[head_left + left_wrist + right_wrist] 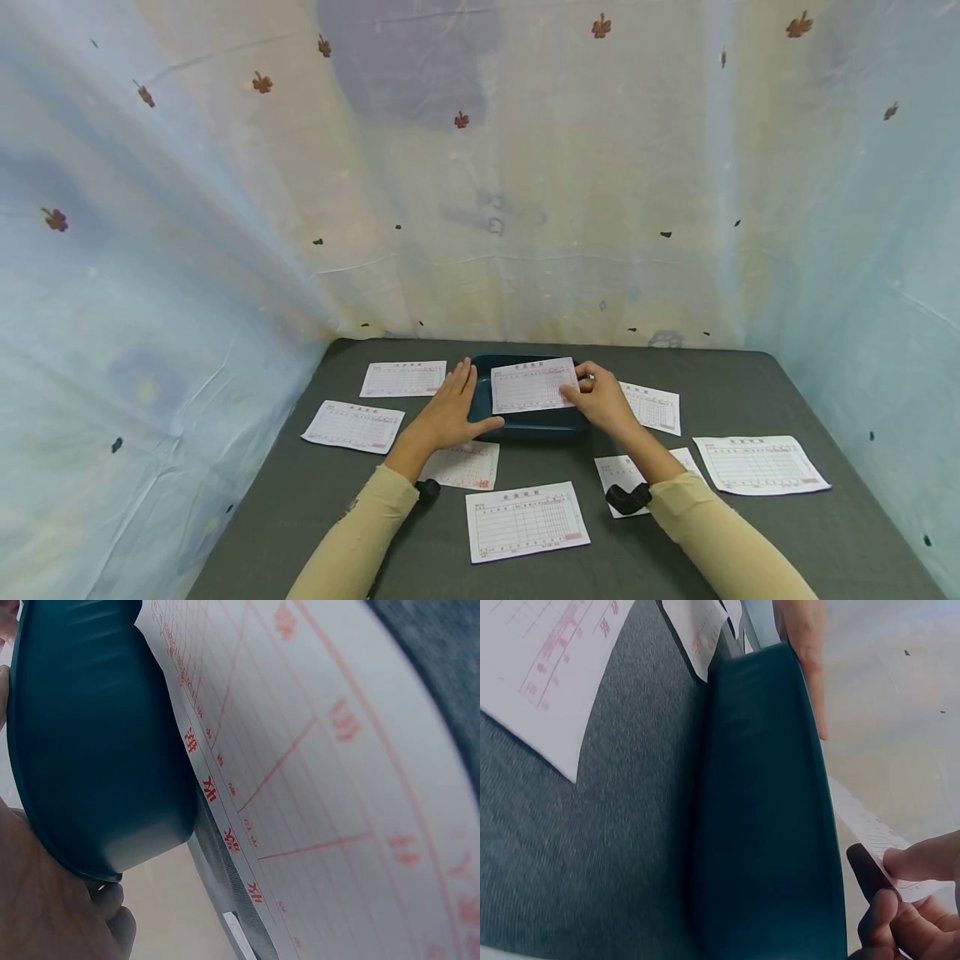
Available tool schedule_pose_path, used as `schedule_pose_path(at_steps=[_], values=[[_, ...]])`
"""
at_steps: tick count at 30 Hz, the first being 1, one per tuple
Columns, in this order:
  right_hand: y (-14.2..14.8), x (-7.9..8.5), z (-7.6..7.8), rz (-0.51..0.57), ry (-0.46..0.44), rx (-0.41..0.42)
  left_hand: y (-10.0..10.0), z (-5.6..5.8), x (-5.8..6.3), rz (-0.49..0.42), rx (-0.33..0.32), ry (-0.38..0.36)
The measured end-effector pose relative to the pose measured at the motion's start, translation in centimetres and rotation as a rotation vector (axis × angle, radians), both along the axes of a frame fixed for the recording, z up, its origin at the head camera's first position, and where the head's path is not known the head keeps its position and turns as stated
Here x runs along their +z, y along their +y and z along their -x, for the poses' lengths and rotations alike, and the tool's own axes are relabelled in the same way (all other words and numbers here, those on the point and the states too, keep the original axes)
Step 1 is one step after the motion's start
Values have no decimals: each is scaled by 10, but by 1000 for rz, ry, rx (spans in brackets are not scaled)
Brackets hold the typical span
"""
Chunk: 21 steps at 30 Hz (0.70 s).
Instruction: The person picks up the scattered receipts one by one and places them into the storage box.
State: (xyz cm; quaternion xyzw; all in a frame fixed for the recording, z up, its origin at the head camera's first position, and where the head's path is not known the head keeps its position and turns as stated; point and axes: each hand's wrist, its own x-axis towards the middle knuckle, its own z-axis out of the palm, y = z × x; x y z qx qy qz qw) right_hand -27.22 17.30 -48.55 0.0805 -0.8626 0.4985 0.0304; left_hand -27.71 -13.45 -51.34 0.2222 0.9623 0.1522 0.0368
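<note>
A dark teal plastic tray (536,432) stands at the far middle of the table. My left hand (447,410) lies along its left rim, fingers stretched forward and thumb out over the near edge. My right hand (597,398) pinches a printed receipt slip (529,386) by its right end, over the tray. In the right wrist view the thumb presses on the slip (880,832), and a short dark piece (868,871) shows beside the fingers. The tray wall (97,742) fills much of the left wrist view, beside a slip with red print (300,750).
More receipt slips lie around the tray: back left (403,379), left (355,426), near middle (527,522), right (760,465) and behind the right hand (652,408). One slip (468,465) is partly under the left forearm, another (622,472) under the right. A patterned curtain (525,208) hangs behind.
</note>
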Motion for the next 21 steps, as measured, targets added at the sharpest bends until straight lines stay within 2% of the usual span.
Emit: schedule_pose_path(at_steps=[14,21], values=[[-14,-3,-5,-88,-50,55,1,-3,-2,7,20,-9],[-14,-2,-7,-166,-13,51,1,-2,1,-2,17,-6]])
